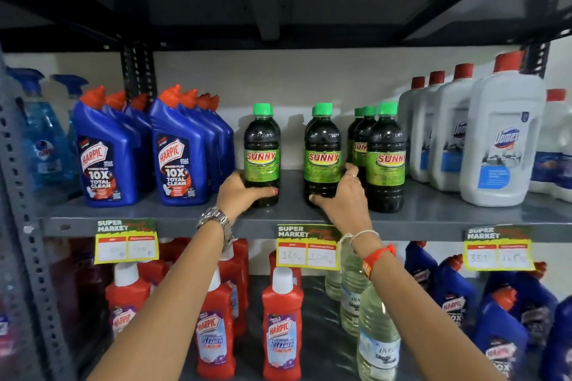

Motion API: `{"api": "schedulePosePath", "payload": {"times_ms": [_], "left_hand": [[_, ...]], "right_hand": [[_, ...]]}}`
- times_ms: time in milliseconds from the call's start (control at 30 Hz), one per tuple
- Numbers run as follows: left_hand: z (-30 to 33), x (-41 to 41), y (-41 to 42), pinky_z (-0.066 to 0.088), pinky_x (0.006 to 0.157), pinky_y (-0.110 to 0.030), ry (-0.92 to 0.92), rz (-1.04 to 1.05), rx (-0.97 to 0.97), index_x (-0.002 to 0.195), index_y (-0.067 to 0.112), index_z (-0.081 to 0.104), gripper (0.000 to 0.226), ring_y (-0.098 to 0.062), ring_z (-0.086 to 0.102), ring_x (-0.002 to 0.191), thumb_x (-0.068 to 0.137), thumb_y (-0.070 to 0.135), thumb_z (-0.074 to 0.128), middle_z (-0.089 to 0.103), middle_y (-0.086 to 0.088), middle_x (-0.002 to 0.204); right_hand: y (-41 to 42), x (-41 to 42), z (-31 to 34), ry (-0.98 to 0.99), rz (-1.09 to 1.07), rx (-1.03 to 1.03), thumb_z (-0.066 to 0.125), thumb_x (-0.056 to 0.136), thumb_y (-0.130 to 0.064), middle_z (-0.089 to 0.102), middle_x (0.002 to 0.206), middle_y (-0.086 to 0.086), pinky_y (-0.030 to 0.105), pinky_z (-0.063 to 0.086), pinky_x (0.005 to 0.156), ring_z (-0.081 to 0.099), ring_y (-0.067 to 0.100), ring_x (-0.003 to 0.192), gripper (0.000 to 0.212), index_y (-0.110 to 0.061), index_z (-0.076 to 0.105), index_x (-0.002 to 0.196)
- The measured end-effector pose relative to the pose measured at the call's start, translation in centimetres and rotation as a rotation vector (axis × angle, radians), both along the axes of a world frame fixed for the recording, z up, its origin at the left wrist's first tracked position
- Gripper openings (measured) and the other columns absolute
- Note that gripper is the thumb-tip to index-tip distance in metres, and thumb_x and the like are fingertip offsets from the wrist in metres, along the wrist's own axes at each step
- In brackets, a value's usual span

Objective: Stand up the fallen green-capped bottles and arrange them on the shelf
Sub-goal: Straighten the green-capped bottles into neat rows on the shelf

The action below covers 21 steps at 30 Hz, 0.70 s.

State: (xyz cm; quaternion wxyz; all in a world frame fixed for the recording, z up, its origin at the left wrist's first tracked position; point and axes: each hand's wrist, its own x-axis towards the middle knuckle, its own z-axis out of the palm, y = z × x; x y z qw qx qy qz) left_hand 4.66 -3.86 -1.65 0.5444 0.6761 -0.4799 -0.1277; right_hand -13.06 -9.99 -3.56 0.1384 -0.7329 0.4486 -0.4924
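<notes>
Several dark green-capped bottles with green SUNNY labels stand upright on the grey middle shelf (433, 216). My left hand (240, 192) grips the base of the left bottle (262, 145), with another bottle close behind it. My right hand (343, 195) wraps around the base of the middle bottle (322, 145), which also hides one behind it. To the right stands a third front bottle (386, 158) with two more behind it (360, 139). None lies on its side.
Blue Harpic bottles (179, 158) stand left of the green-capped ones, with blue spray bottles (43, 139) further left. White Domex bottles (501, 145) stand on the right. Red Harpic bottles (281, 325) and clear water bottles (376, 340) fill the shelf below. Price tags (308, 246) hang on the shelf edge.
</notes>
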Motion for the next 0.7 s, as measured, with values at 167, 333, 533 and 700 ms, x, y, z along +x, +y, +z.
{"api": "schedulePosePath", "payload": {"times_ms": [167,333,533,700], "left_hand": [[-0.7,0.5,-0.3,0.043,0.085,-0.026,-0.038,0.008,0.014,0.118,0.009,0.061,0.061,-0.018,0.059,0.099,0.063,0.027,0.08,0.066,-0.01,0.118],[-0.7,0.5,-0.4,0.044,0.086,-0.027,-0.048,0.019,-0.002,0.119,0.009,0.061,0.061,-0.019,0.06,0.101,0.063,0.028,0.08,0.066,-0.01,0.118],[-0.8,0.6,-0.6,0.046,0.085,-0.028,-0.101,0.063,0.009,0.117,0.01,0.061,0.062,-0.022,0.062,0.103,0.063,0.035,0.079,0.067,-0.01,0.117],[-0.8,0.7,-0.6,0.047,0.087,-0.03,-0.127,0.079,0.028,0.118,0.01,0.059,0.066,-0.023,0.061,0.105,0.062,0.038,0.079,0.066,-0.01,0.118]], "right_hand": [[-0.2,-0.4,0.1,-0.007,0.04,0.054,0.075,0.077,-0.021,0.06,0.124,0.019,0.036,0.044,0.092,0.055,0.034,0.119,0.073,-0.002,0.032,0.132],[-0.7,-0.1,0.5,0.011,0.041,0.075,0.074,0.079,-0.025,0.062,0.119,0.021,0.038,0.046,0.09,0.057,0.038,0.114,0.071,0.0,0.034,0.131],[-1.0,0.1,0.5,0.015,0.069,0.095,0.073,0.08,-0.023,0.062,0.12,0.021,0.038,0.046,0.091,0.057,0.038,0.114,0.071,0.0,0.032,0.133],[-1.2,0.3,0.6,0.009,0.092,0.126,0.07,0.082,-0.018,0.06,0.123,0.022,0.041,0.045,0.094,0.055,0.039,0.117,0.066,0.001,0.031,0.132]]}}
